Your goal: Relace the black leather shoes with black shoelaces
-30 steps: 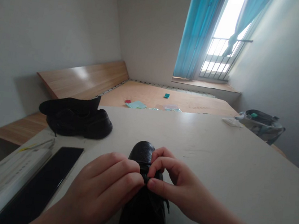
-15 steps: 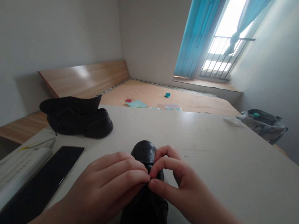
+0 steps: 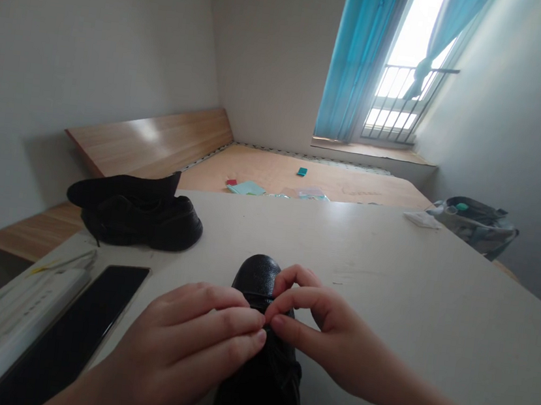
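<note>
A black leather shoe (image 3: 257, 274) lies on the white table before me, its rounded toe pointing away. My left hand (image 3: 198, 345) reaches over it from the left, fingers together and bent down, with the thumb hidden beneath. From the other side, my right hand (image 3: 318, 317) pinches thumb and forefinger at the black shoelace close behind the toe cap. The fingertips of both hands nearly meet there. Lace and shoe are equally dark, and whatever is under my left fingers is covered.
Another black shoe (image 3: 145, 220), with a flat black piece resting on top, stands at the table's left far edge. A black phone (image 3: 72, 329) lies left beside a white box (image 3: 23, 323). A small white packet (image 3: 421, 220) and a grey bag (image 3: 480, 221) are at right.
My left fingers have spread slightly and shifted a little left along the shoe. The right hand keeps its pinch at nearly the same spot. The view has shifted slightly.
</note>
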Demonstrator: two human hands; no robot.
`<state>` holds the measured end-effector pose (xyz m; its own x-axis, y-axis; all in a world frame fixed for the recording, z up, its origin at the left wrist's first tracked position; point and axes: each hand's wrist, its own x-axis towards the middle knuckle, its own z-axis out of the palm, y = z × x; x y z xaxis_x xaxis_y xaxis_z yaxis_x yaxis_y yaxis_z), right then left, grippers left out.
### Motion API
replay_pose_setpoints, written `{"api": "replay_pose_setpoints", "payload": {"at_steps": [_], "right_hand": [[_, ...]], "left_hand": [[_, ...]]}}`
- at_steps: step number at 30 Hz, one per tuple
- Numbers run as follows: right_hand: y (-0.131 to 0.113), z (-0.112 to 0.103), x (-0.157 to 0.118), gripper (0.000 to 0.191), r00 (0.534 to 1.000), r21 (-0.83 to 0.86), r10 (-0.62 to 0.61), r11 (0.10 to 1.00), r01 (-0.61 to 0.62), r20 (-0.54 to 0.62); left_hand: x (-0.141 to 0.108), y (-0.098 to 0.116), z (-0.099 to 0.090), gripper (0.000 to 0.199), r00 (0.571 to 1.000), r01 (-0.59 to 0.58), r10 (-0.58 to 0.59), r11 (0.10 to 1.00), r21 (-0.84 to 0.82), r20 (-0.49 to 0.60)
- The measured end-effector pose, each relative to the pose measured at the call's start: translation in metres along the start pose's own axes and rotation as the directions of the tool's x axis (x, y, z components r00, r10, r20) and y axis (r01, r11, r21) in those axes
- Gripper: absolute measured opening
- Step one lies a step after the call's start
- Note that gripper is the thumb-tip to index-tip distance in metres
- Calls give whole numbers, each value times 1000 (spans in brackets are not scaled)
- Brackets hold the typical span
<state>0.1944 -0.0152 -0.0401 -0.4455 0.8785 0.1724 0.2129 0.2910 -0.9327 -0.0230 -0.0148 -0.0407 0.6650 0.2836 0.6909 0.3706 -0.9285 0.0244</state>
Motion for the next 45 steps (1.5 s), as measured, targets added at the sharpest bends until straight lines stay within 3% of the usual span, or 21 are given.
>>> {"api": "replay_pose_setpoints", "payload": {"at_steps": [4, 8, 16, 22, 25, 30, 34, 38, 45], "right_hand": [[1, -3, 2, 11, 1000, -24, -19, 1000, 19, 20], [-2, -2, 1, 7, 989, -176, -146, 973, 146, 9], [-4, 9, 0, 19, 965, -313, -252, 924, 219, -71], [4, 3, 0, 21, 942, -490, -312, 845, 215, -125], [4, 2, 0, 20, 961, -438, -254, 880, 183, -109], [0, -4, -2, 18, 983, -344, -168, 930, 132, -76], [1, -7, -2, 6, 988, -332, -155, 933, 140, -19], [6, -3, 0, 9, 989, -300, -140, 947, 118, -54], [7, 10, 4, 8, 993, -45, -9, 999, 4, -114]], "left_hand": [[7, 3, -6, 23, 997, -68, 66, 994, 82, 26], [7, 5, -9, 27, 997, -81, 78, 991, 109, 30], [-8, -3, 1, 10, 999, -49, 51, 991, 127, -16], [1, -5, -10, 11, 993, 22, -30, 997, 78, 111], [3, -7, -13, 10, 988, 70, -74, 997, 32, 133], [8, -5, -9, 12, 956, 258, -237, 959, -115, 173], [7, -1, -4, 18, 935, 334, -303, 927, -170, 187], [4, 0, -1, 20, 920, 373, -335, 908, -192, 204], [5, 1, 3, 16, 889, 437, -392, 881, -180, 238]]}}
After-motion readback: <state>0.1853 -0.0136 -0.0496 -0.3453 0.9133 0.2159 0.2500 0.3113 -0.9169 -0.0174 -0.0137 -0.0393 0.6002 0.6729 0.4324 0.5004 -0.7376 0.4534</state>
